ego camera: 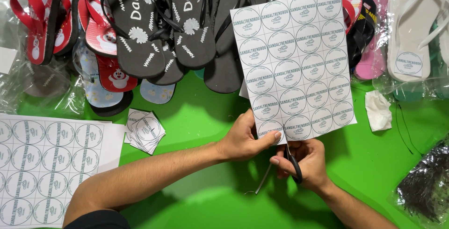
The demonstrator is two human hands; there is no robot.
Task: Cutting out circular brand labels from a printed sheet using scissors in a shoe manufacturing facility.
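Observation:
My left hand (pixel 245 138) pinches the lower left corner of a white sheet printed with rows of round labels (pixel 294 60), holding it upright over the green surface. My right hand (pixel 304 161) grips black-handled scissors (pixel 292 161) just under the sheet's bottom edge; one blade points down and left. A small pile of cut square labels (pixel 145 130) lies to the left of my left hand.
A second label sheet (pixel 44 163) lies flat at the lower left. Flip-flops fill the back: black pairs (pixel 159 23), red ones (pixel 47 14), pink (pixel 369 37) and white (pixel 411 23) in plastic. A crumpled tissue (pixel 378 109) and a bag of dark ties (pixel 428 184) sit right.

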